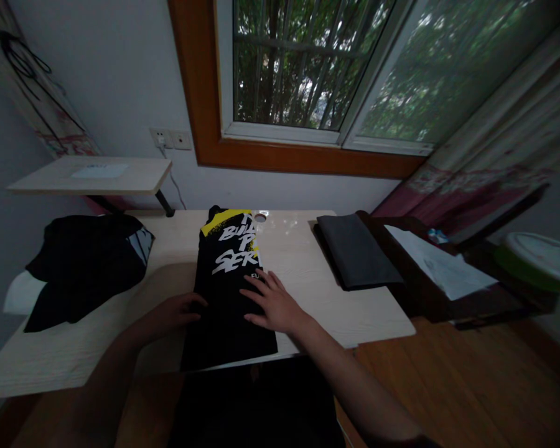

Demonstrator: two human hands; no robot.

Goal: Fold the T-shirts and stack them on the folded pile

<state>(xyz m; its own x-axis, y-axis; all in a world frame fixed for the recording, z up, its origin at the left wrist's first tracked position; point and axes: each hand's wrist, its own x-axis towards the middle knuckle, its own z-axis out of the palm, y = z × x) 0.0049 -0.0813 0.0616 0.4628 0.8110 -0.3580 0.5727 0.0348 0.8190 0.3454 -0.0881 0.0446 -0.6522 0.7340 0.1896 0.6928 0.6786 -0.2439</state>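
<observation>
Black garment (228, 291) under right hand (277, 306); left hand (183, 311) apparently touching its edge

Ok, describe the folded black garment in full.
The garment looks like black fabric, with a yellow band near its far end and bold whitish lettering running off its right edge. It lies flat, folded into a long strip on the pale desk. The right hand is spread on it; the left hand appears to touch its left edge.
</observation>
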